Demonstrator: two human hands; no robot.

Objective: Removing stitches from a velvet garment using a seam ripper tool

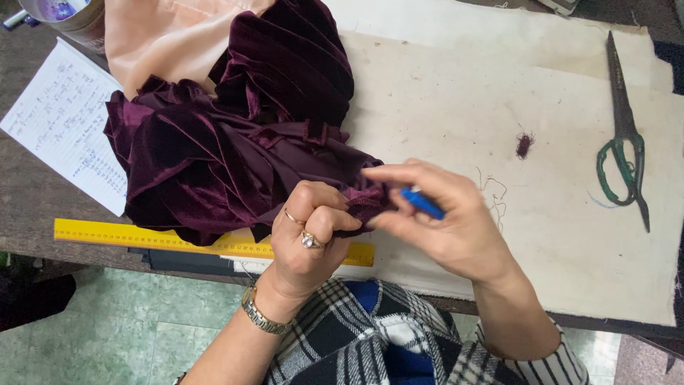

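Note:
A bundle of dark purple velvet fabric [235, 135] lies bunched on the left half of the table. My left hand [310, 232], with two rings and a metal wristwatch, pinches an edge of the velvet near the table's front. My right hand [442, 221] holds a small blue tool [422, 202] between its fingers, its fingertips touching the same pinched bit of velvet. The tool's tip is hidden by the fingers.
A yellow ruler [142, 237] lies along the front edge. Green-handled scissors [625, 142] rest at the far right on the cream table cover [570, 235]. A written sheet of paper [64, 121] lies at the left, peach cloth [164, 36] behind, a thread tuft [524, 145] mid-table.

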